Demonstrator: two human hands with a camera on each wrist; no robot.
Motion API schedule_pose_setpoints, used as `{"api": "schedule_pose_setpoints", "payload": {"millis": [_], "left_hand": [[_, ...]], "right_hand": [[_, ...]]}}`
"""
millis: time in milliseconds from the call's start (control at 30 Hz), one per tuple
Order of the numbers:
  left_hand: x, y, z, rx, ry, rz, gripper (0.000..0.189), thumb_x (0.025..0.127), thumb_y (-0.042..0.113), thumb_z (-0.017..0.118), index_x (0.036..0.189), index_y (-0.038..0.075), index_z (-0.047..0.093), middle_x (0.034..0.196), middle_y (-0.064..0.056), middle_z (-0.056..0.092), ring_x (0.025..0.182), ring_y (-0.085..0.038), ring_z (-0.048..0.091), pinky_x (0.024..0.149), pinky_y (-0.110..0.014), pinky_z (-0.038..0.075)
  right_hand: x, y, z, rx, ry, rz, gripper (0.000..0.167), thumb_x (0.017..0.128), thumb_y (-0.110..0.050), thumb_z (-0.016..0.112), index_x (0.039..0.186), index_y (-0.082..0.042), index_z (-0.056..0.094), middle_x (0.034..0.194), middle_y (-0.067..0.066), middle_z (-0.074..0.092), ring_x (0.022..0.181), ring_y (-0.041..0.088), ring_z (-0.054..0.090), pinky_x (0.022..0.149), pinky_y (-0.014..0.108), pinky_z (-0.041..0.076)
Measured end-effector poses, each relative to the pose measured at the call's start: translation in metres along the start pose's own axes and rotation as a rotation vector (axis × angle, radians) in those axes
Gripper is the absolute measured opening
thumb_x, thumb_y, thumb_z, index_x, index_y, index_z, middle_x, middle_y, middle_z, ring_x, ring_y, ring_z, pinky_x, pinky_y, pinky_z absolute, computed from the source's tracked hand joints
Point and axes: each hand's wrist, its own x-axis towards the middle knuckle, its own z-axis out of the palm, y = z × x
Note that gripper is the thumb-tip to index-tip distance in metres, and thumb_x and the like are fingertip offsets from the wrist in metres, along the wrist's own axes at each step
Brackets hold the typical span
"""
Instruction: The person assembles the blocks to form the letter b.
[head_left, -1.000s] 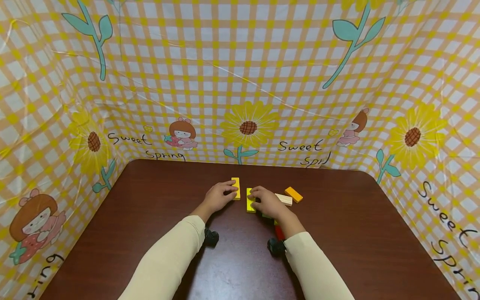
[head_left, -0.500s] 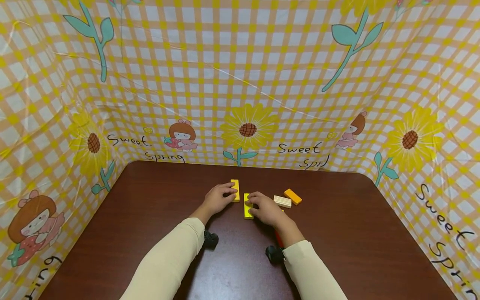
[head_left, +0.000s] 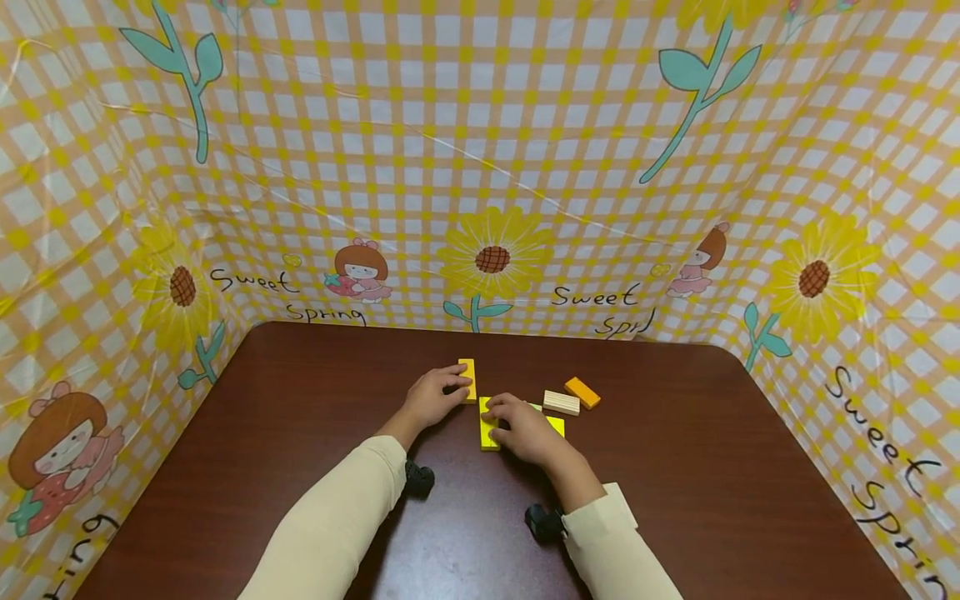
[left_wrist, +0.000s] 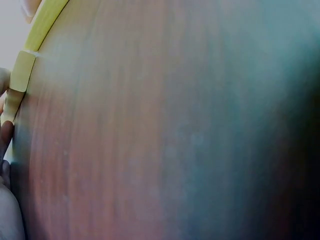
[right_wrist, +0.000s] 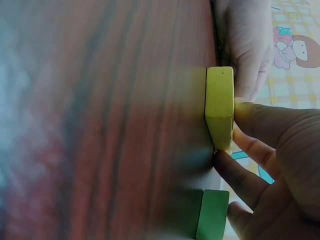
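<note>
From the head view, the left hand (head_left: 433, 397) lays part-spread fingers on a yellow, rectangular, wooden-looking block (head_left: 470, 392), grip unclear, and the right hand (head_left: 528, 430) pinches a matching yellow block (head_left: 488, 430); the left wrist view shows cropped fingertips touching the first, the right wrist view a green rectangular block (right_wrist: 213, 215) beside the outer fingers.

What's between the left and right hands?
In the head view: a far yellow block at the left hand, a nearer yellow block at the right hand.

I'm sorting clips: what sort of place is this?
Probably a makeshift recording booth: sunflower-print gingham cloth walls in a brown table on three sides, and two black wrist cameras show.
</note>
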Motion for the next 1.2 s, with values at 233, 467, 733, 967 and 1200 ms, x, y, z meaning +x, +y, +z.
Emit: {"api": "schedule_pose_setpoints", "payload": {"millis": [233, 467, 733, 967, 1200], "left_hand": [[0.000, 0.001, 0.000, 0.006, 0.001, 0.005, 0.029, 0.097, 0.026, 0.065, 0.122, 0.014, 0.073, 0.146, 0.004, 0.052, 0.136, -0.026, 0.045, 0.109, -0.052, 0.036], [-0.001, 0.002, -0.001, 0.006, 0.006, 0.003, 0.029, 0.097, 0.027, 0.065, 0.122, 0.014, 0.073, 0.146, 0.003, 0.052, 0.136, -0.026, 0.045, 0.110, -0.052, 0.035], [-0.002, 0.004, -0.001, 0.012, 0.003, -0.006, 0.029, 0.097, 0.027, 0.064, 0.123, 0.015, 0.073, 0.146, 0.004, 0.052, 0.136, -0.026, 0.044, 0.110, -0.052, 0.035], [-0.002, 0.003, -0.001, 0.022, 0.015, 0.003, 0.029, 0.097, 0.027, 0.066, 0.122, 0.015, 0.073, 0.146, 0.004, 0.052, 0.136, -0.026, 0.045, 0.109, -0.051, 0.036], [-0.003, 0.004, -0.002, 0.022, 0.003, 0.003, 0.029, 0.098, 0.028, 0.064, 0.124, 0.016, 0.073, 0.147, 0.004, 0.051, 0.136, -0.025, 0.044, 0.109, -0.053, 0.036]], "right_hand": [[-0.004, -0.003, 0.002, 0.014, 0.006, -0.019, 0.021, 0.092, -0.002, 0.067, 0.112, 0.001, 0.072, 0.128, 0.014, 0.058, 0.116, 0.033, 0.059, 0.098, 0.051, 0.047], [-0.007, -0.007, 0.004, 0.040, 0.014, -0.009, 0.022, 0.091, -0.003, 0.068, 0.113, 0.001, 0.072, 0.128, 0.013, 0.058, 0.114, 0.032, 0.059, 0.098, 0.050, 0.048], [-0.008, -0.008, 0.007, 0.041, 0.011, -0.015, 0.022, 0.092, -0.004, 0.068, 0.114, 0.000, 0.072, 0.129, 0.013, 0.058, 0.114, 0.032, 0.060, 0.096, 0.050, 0.049], [-0.007, -0.010, 0.010, 0.037, 0.023, -0.030, 0.023, 0.091, -0.003, 0.068, 0.114, 0.001, 0.072, 0.127, 0.014, 0.059, 0.115, 0.034, 0.058, 0.098, 0.051, 0.047], [-0.005, -0.016, 0.016, 0.024, 0.019, -0.052, 0.023, 0.092, -0.003, 0.067, 0.114, 0.002, 0.071, 0.128, 0.016, 0.058, 0.117, 0.035, 0.057, 0.100, 0.052, 0.046]]}}
